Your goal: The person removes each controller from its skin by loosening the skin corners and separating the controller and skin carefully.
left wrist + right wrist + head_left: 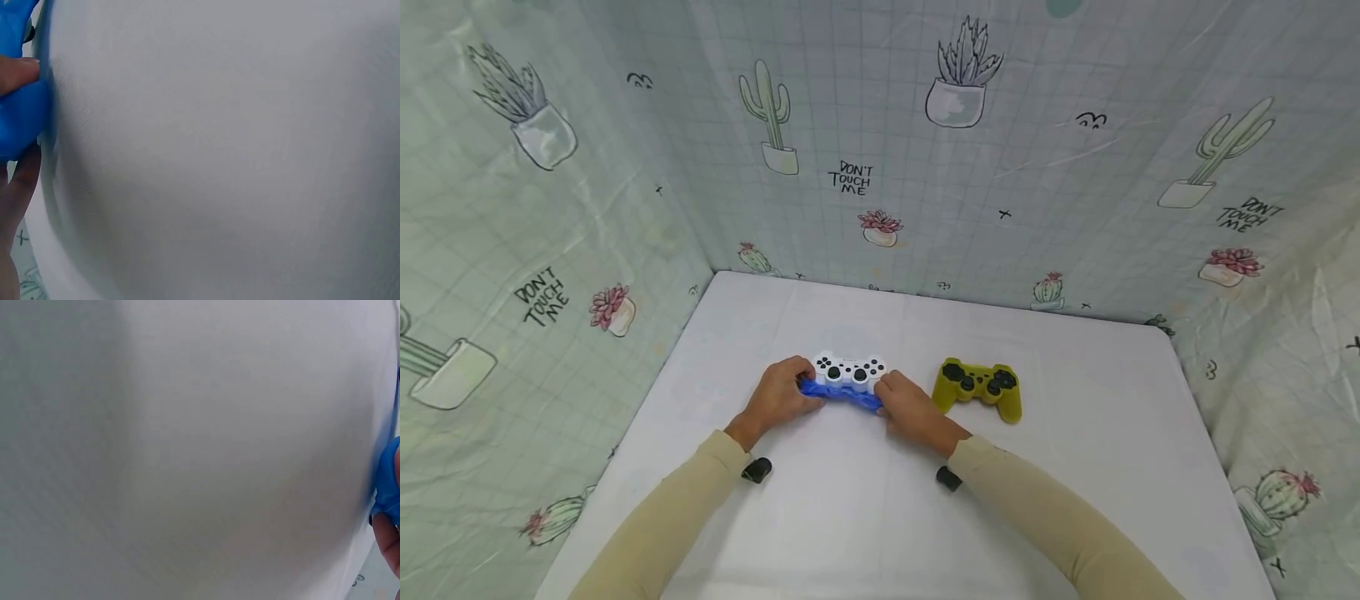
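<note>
A white game controller [848,363] with black buttons and sticks lies near the middle of the table, its front edge and grips inside a soft blue silicone cover [844,392]. On its left end, my left hand [780,392] grips the cover between thumb and fingers. My right hand [912,410] pinches the cover at the other end. In the left wrist view, a fingertip presses the bulging blue cover [25,115] and another finger is below it. Only a bit of the blue cover [387,481] and some fingers show at the right wrist view's edge.
To the right of my right hand lies a second controller in an olive-yellow cover [977,385]. The white table [842,517] is enclosed at the back and sides by a cactus-print curtain [880,125]. Black wrist devices [757,470] sit under both sleeves.
</note>
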The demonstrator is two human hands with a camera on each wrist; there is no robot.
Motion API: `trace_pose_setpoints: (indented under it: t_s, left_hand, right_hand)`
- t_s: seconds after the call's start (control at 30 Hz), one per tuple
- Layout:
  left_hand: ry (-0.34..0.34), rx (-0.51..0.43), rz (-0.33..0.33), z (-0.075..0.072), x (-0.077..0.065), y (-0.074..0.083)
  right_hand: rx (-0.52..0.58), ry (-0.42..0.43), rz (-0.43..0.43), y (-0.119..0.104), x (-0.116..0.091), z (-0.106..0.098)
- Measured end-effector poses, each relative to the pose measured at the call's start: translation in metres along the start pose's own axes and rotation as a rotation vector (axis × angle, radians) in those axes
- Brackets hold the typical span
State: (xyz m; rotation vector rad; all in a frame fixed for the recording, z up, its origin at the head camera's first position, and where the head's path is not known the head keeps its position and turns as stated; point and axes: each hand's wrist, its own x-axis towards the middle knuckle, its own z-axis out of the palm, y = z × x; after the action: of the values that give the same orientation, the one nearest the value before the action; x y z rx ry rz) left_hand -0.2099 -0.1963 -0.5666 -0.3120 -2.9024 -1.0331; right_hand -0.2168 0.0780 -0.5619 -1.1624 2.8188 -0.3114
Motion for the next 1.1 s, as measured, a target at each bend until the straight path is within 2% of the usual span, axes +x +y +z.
trace_pose_setpoints:
  t_s: [0.23,0.37,0.6,0.9,1.0,1.1]
  left_hand:
    - [0.009,-0.036,0.001,-0.001,0.000,0.002]
    - [0.000,-0.041,-0.024,-0.001,0.000,0.002]
    - [0.005,-0.055,-0.041,-0.003,-0.002,0.002]
    - [0.055,-0.081,-0.073,0.001,-0.002,0.003]
    - [0.083,-0.079,-0.082,0.003,-0.003,0.003]
    - [0.102,-0.086,-0.087,0.003,-0.002,0.007]
  right_hand:
    - [0.042,0.021,0.003,0.004,-0.001,-0.003]
    - [0.088,0.012,0.010,0.003,0.000,-0.006]
    - [0.269,-0.043,0.115,-0.001,0.004,-0.015]
    - [0.386,-0.067,0.206,0.002,0.010,-0.023]
    - [0.389,-0.042,0.229,0.001,0.008,-0.018]
    - [0.310,0.037,0.219,-0.001,0.003,-0.013]
